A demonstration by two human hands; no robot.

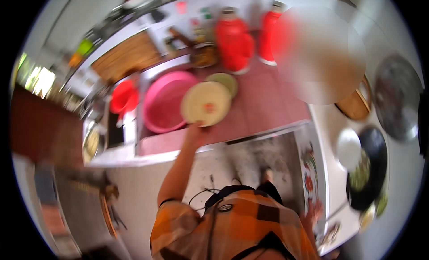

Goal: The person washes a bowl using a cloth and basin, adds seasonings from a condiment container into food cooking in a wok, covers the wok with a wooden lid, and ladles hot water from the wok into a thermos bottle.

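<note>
My left hand (196, 131) grips the near rim of a cream plate (196, 103) with a red mark at its middle. The plate is above the red counter and overlaps the right side of a pink basin (156, 109). A greenish bowl (228, 83) sits just behind it, partly covered. My right hand (314, 211) is low at the right, beside the front of the white counter; it is blurred, and its fingers are too smeared to read.
Red flasks (234, 43) and a pot (204, 56) stand at the back. A red colander (124, 97) is at the left. On the right counter are a black wok (377, 148) with food, a white bowl (349, 148) and a large metal lid (397, 97).
</note>
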